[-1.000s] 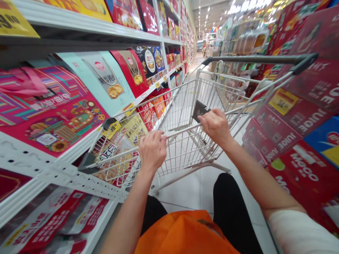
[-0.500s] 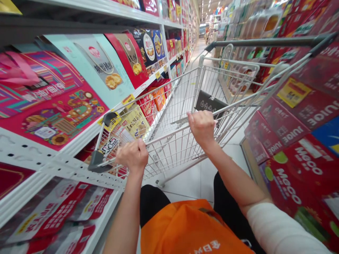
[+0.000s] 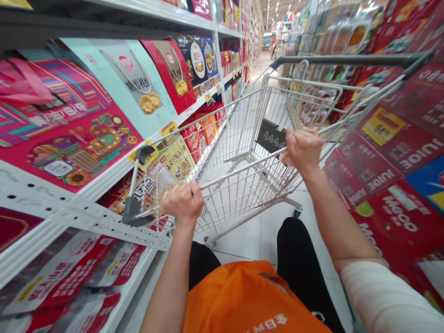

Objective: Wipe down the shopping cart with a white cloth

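While the shelf (image 3: 104, 222) at the far left is showing its biscuit gift boxes (image 3: 79, 138) tilted face-out, likely so that the fronts can be read from the aisle, the left hand (image 3: 182, 202) is curling shut around the pale near bar (image 3: 239, 172) of the shopping cart (image 3: 243, 194), just beside the bar's grey corner cap (image 3: 133, 213). The cart is standing on the tiled floor (image 3: 267, 231) directly ahead of the person. Further right, the right hand (image 3: 302, 147) is clamping onto the same bar beside a dark tag (image 3: 271, 136). The hands are sitting well apart, probably for leverage in steering. The dark handle (image 3: 347, 60) beyond may belong to this cart, though the view is leaving that unclear. Red juice cartons (image 3: 374, 162) are crowding the right side.
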`<state>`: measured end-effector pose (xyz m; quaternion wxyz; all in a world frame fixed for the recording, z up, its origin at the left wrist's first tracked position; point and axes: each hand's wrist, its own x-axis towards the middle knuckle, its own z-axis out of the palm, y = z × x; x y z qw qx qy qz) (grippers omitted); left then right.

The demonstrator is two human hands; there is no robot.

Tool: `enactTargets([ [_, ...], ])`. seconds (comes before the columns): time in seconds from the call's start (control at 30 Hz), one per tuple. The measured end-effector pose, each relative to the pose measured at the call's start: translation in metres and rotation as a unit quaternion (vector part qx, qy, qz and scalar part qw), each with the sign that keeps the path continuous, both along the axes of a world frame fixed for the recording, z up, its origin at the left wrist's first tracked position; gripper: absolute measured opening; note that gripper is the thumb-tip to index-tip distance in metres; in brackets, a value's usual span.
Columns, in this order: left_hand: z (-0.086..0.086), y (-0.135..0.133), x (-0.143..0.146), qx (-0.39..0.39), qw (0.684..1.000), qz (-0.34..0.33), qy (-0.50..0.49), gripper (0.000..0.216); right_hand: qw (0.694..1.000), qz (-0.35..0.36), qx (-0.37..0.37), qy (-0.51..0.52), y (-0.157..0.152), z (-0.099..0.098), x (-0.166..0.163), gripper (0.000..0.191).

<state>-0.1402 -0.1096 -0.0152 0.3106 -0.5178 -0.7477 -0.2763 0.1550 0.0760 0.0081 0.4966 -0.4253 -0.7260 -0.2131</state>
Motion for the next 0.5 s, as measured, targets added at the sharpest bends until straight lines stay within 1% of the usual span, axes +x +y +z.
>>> enactTargets([
  [0.03, 0.000, 0.000, 0.002, 0.003, 1.000, 0.001, -0.004, 0.043, 1.000, 0.004, 0.001, 0.005, -0.009, -0.003, -0.016, 0.047],
  [0.17, 0.002, -0.001, 0.007, -0.004, 1.000, 0.001, -0.021, 0.043, 0.997, 0.072, -0.021, -0.002, -0.060, -0.015, -0.094, 0.043],
  [0.23, 0.003, -0.003, 0.006, -0.015, 1.000, 0.001, -0.026, 0.043, 0.994, 0.102, -0.023, -0.021, -0.079, -0.017, -0.121, 0.041],
  [0.27, 0.003, -0.004, 0.005, -0.021, 0.999, 0.001, -0.026, 0.043, 0.992, 0.120, -0.020, -0.035, -0.084, -0.017, -0.128, 0.041],
  [0.33, 0.004, -0.007, 0.004, -0.028, 0.999, 0.000, -0.019, 0.044, 0.985, 0.157, -0.009, -0.069, -0.083, -0.016, -0.125, 0.041],
  [0.4, 0.004, -0.010, 0.002, -0.028, 1.000, -0.003, -0.005, 0.045, 0.981, 0.171, 0.003, -0.087, -0.070, -0.013, -0.101, 0.043],
  [0.5, 0.003, -0.012, 0.003, -0.026, 1.000, -0.011, 0.001, 0.043, 0.992, 0.112, 0.019, -0.048, -0.037, -0.009, -0.044, 0.046],
])
